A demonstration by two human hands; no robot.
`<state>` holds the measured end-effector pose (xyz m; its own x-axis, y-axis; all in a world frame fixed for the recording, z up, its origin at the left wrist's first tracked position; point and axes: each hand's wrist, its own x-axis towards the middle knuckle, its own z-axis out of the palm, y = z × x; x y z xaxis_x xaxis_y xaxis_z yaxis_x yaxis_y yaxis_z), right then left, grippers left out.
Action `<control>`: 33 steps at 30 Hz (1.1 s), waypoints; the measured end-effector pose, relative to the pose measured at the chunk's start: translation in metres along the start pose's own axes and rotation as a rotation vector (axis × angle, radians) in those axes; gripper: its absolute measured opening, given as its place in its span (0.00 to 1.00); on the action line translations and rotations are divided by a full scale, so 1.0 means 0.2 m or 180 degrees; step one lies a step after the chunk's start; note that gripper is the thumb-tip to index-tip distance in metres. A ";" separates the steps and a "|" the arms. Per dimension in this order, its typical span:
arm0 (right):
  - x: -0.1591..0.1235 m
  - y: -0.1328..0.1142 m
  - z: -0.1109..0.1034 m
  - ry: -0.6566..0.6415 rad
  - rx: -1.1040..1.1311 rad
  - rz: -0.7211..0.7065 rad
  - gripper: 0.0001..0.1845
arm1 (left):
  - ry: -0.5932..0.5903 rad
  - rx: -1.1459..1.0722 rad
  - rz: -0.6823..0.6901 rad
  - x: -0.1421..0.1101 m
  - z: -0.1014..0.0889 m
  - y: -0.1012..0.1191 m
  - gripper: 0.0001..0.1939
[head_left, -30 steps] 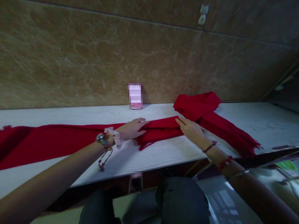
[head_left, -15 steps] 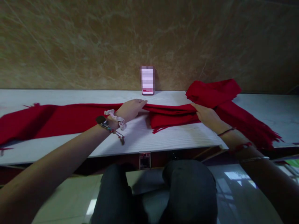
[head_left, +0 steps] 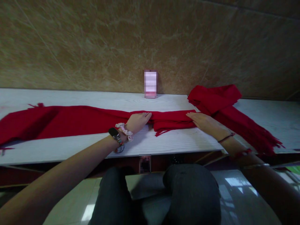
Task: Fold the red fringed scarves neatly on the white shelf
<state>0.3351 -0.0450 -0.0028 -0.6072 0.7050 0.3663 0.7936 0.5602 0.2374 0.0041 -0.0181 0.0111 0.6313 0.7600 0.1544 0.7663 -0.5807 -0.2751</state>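
Note:
A long red scarf (head_left: 70, 120) lies stretched along the white table (head_left: 164, 143). Its right part is folded back on itself, with a fringed end (head_left: 262, 137) trailing toward the table's right front edge. My left hand (head_left: 138, 121) lies flat on the scarf near the middle, fingers stretched out. My right hand (head_left: 202, 121) rests flat on the folded part a little to the right, fingers also extended. Both wrists wear bracelets; a pink scrunchie sits on the left one.
A small pink object (head_left: 150, 83) stands upright against the brown marbled wall (head_left: 117, 43) at the table's back edge. My knees in dark trousers (head_left: 187, 190) are below the table's front edge, above a glossy tiled floor.
The view has shifted. Both hands have gone from lifting the folded scarf edge to lying flat on it, and the fold now sits lower on the table.

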 end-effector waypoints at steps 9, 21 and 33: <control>-0.11 0.04 0.04 0.0235 0.0293 0.0365 0.24 | 0.0133 -0.0300 0.0709 -0.12 -0.15 -0.01 0.23; -0.08 -0.08 -0.05 0.0179 -0.0161 -0.0337 0.20 | -0.0115 -0.0377 0.0634 -0.15 -0.08 0.06 0.23; -0.09 -0.11 -0.03 0.0170 0.0034 -0.0309 0.17 | 0.0251 -0.0323 0.0693 -0.11 -0.03 0.05 0.16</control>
<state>0.3278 -0.0725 -0.0090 -0.6781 0.6233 0.3895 0.7306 0.6294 0.2646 -0.0016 -0.0431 0.0099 0.7872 0.5909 0.1767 0.6167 -0.7576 -0.2138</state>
